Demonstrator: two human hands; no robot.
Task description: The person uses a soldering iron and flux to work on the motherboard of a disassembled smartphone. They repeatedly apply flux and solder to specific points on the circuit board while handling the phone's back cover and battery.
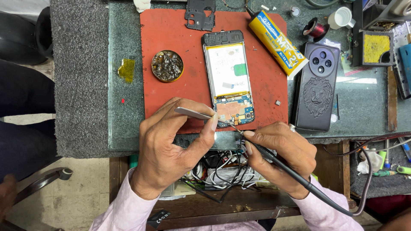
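Right now the person leans over an opened phone (pixel 229 79) lying back-off on a red mat (pixel 171 34), its pale battery uppermost and the small circuit board at the near end. The left hand (pixel 171 143) is closed around a pair of metal tweezers (pixel 195 113), pinched between thumb and forefinger, with the tips reaching in at the board's lower left corner. The right hand (pixel 278 149) grips a black soldering iron (pixel 274 160) like a pen; its thin tip meets the board at the near edge, just beside the tweezers, though whether it truly touches a part there is hard to make out from this height. A dark cord runs from the iron back past the wrist.

On the mat to the left of the phone sits a round tin of brownish flux (pixel 167 66), and a black plastic frame piece (pixel 199 14) lies at the far edge. A yellow glue tube (pixel 276 40) lies slanted to the right of the phone, and beyond it a second phone in a dark embossed case (pixel 317 85) rests on the glass bench top (pixel 128 107).
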